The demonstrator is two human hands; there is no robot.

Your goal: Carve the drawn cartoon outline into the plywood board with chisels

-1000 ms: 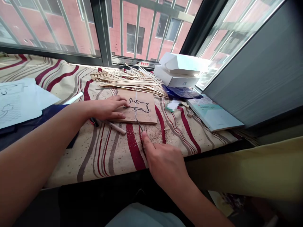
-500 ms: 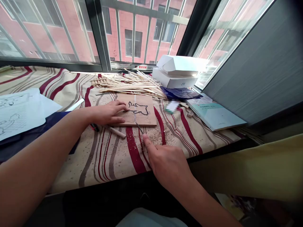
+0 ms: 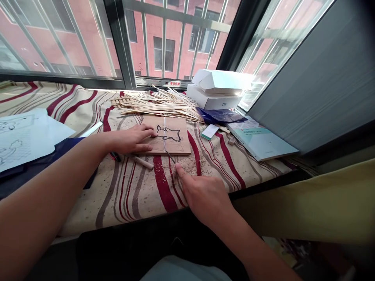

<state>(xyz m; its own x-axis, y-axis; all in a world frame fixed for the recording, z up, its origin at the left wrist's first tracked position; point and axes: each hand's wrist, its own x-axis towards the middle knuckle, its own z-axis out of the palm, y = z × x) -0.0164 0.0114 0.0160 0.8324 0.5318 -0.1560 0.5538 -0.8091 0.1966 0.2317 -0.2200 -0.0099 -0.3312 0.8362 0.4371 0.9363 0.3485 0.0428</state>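
The left hand (image 3: 131, 140) is pressing open and flat on a square tan wooden board (image 3: 175, 147) bearing a black animal outline (image 3: 168, 133), lying on a cream cloth with red stripes (image 3: 140, 195), while the right hand (image 3: 206, 199) is gripping a slim metal carving tool (image 3: 170, 156), its tip reaching over the board's near edge.

- Fingers (image 3: 148, 134): reference point for all locations below.
- Dark window frame (image 3: 115, 39): directly beyond the fingers.
- Metal window bars (image 3: 182, 35): beyond the fingers, behind the glass.
- Red brick building (image 3: 152, 23): outside, far beyond the fingers.
- Striped cloth (image 3: 131, 195) over a ledge: beneath the fingers.
- Grey panel (image 3: 316, 78): right of the fingers.
- Yellow-green fabric (image 3: 307, 207): lower right of the fingers.
- Daylight: enters through the window, beyond the fingers.
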